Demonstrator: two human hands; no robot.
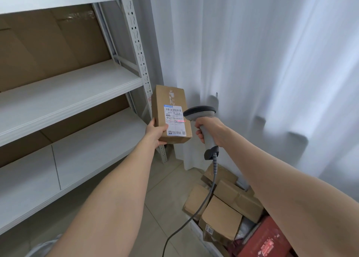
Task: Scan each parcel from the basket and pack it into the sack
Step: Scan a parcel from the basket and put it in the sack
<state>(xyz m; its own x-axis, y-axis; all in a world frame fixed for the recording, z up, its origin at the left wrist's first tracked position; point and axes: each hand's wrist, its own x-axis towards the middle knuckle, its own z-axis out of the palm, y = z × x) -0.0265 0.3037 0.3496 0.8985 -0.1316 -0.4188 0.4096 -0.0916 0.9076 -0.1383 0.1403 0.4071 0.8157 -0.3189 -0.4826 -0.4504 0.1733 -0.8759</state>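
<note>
Holding up a small brown cardboard parcel (171, 101), the person's left hand (155, 132) has its fingers wrapped round the box's lower left corner with the thumb on the front. The box stands upright, its white shipping label (174, 120) facing them. Just right of that hand, the right hand (209, 129) is curled tight round the handle of a grey handheld barcode scanner (200, 114). The scanner's head points left at the label and sits really close to the parcel's edge, can't tell if it touches. A thin red scan line (179, 121) lies across the lower barcode. A grey scanner cable (194, 214) hangs from the handle under the right hand. Below that forearm is a heap of more brown cardboard boxes (221, 214) and a red carton (266, 237); whatever they're sitting in is hard to make out. White metal shelving (68, 89) is off to the left hand's left, with a white curtain (272, 62) behind both hands.
</note>
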